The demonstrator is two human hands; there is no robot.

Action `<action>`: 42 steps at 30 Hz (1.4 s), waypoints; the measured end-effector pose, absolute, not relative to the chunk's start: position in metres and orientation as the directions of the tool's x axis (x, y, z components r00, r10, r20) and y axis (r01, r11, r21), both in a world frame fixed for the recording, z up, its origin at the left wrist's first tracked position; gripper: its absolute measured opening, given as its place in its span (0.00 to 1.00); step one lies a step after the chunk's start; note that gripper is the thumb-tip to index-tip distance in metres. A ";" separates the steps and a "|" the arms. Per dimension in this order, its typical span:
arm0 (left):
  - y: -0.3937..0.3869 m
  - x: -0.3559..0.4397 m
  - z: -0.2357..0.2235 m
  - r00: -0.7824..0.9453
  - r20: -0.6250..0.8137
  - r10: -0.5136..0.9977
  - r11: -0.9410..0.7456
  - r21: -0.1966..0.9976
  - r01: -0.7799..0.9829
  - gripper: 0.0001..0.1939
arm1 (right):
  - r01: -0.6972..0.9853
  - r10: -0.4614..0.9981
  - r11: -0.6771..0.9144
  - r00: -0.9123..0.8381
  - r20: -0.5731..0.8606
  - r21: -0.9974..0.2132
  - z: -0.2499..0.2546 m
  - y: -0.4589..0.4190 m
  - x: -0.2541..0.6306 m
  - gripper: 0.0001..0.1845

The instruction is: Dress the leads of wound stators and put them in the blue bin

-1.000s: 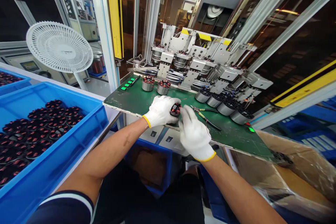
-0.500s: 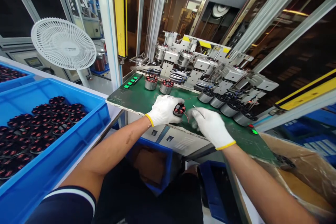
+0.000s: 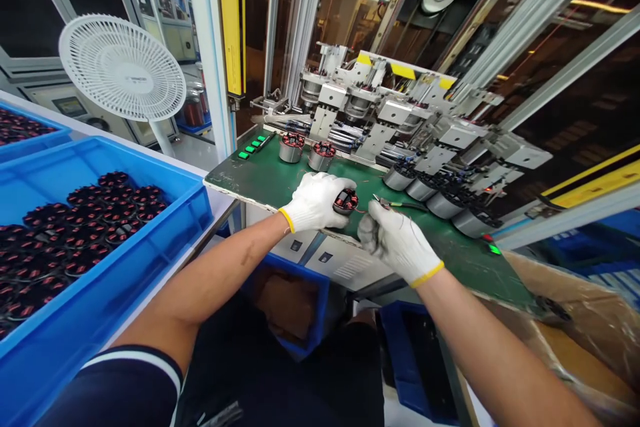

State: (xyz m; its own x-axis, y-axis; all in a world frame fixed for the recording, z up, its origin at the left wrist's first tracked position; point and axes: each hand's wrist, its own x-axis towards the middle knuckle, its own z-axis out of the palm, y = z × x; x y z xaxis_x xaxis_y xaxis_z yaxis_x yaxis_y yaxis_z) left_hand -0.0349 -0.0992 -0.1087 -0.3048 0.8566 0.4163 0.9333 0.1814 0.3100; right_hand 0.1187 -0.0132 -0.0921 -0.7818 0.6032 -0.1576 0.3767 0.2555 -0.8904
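My left hand (image 3: pixel 315 200), in a white glove, is closed round a small wound stator (image 3: pixel 346 201) with red copper coils, held just above the green work plate (image 3: pixel 260 180). My right hand (image 3: pixel 393 240), also gloved, is closed on a pair of small cutters (image 3: pixel 400 205) whose tips point at the stator. A thin red wire shows between the stator and the tool tips. Two more stators (image 3: pixel 321 155) stand on metal holders at the plate's far edge.
A blue crate (image 3: pixel 100 267) full of dark stators sits at my left, a white fan (image 3: pixel 123 69) behind it. A winding machine (image 3: pixel 400 120) with a row of fixtures lines the plate's far side. A cardboard box (image 3: pixel 575 320) lies at right, blue bins below.
My right hand moved off the stator to the right, took up the cutters from the plate, and came back toward the stator. The left hand kept holding the stator.
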 end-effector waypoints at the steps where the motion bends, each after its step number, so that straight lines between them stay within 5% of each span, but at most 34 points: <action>1: -0.099 -0.035 -0.108 -0.299 0.415 0.859 0.174 0.312 0.934 0.33 | 0.358 0.582 0.284 -0.801 -0.137 -0.889 -0.095 -0.019 0.125 0.29; 3: -0.100 -0.036 -0.108 -0.286 0.411 0.866 0.155 0.322 0.934 0.32 | 0.311 0.512 0.619 -0.856 0.071 -0.721 -0.099 -0.030 0.136 0.30; 5: -0.101 -0.037 -0.108 -0.283 0.405 0.869 0.143 0.344 0.928 0.33 | 0.293 0.405 0.887 -0.865 0.296 -0.357 -0.102 -0.037 0.142 0.25; 7: -0.103 -0.040 -0.107 -0.292 0.384 0.876 0.141 0.375 0.916 0.34 | 0.413 0.394 0.910 -0.835 0.384 -0.035 -0.104 -0.038 0.141 0.22; 8: -0.104 -0.042 -0.106 -0.295 0.370 0.881 0.139 0.393 0.909 0.35 | 0.487 0.437 0.873 -0.812 0.387 0.035 -0.105 -0.038 0.140 0.21; 10: -0.106 -0.046 -0.103 -0.273 0.339 0.900 0.110 0.430 0.896 0.36 | 0.532 0.518 0.845 -0.787 0.336 -0.056 -0.107 -0.038 0.138 0.18; 12: -0.107 -0.050 -0.100 -0.225 0.312 0.923 0.054 0.473 0.880 0.36 | 0.415 0.550 0.783 -0.809 0.206 -0.462 -0.111 -0.044 0.137 0.16; 14: -0.107 -0.053 -0.098 -0.171 0.295 0.940 -0.008 0.521 0.853 0.35 | 0.185 0.516 0.385 -0.856 0.044 -0.904 -0.118 -0.053 0.137 0.15; 15: -0.107 -0.054 -0.098 -0.153 0.292 0.944 -0.033 0.546 0.837 0.35 | 0.080 0.474 0.093 -0.880 -0.026 -0.992 -0.124 -0.058 0.135 0.14; 17: -0.106 -0.055 -0.097 -0.128 0.292 0.948 -0.072 0.586 0.807 0.35 | -0.061 0.387 -0.379 -0.917 -0.099 -0.923 -0.138 -0.067 0.129 0.15; 19: -0.104 -0.057 -0.097 -0.109 0.289 0.951 -0.096 0.611 0.785 0.35 | -0.146 0.361 -0.581 -0.928 -0.093 -0.801 -0.155 -0.072 0.120 0.17; 27: -0.105 -0.056 -0.092 -0.136 0.192 0.972 -0.026 0.662 0.749 0.37 | -0.224 0.564 -0.384 -0.825 -0.035 -0.896 -0.198 -0.071 0.095 0.23; 35: -0.105 -0.050 -0.091 -0.175 0.134 0.975 0.062 0.593 0.803 0.36 | 0.166 0.566 -0.294 -0.763 -0.311 -0.941 -0.300 -0.093 0.130 0.21; 40: -0.121 -0.042 -0.036 -0.135 0.229 0.964 0.049 0.346 0.937 0.43 | 0.385 0.577 -0.199 -0.697 -0.425 -0.901 -0.366 -0.100 0.177 0.19; 42: -0.121 -0.028 -0.016 -0.285 0.339 0.896 0.245 0.158 0.957 0.36 | 0.448 0.598 -0.120 -0.680 -0.424 -0.886 -0.377 -0.094 0.187 0.18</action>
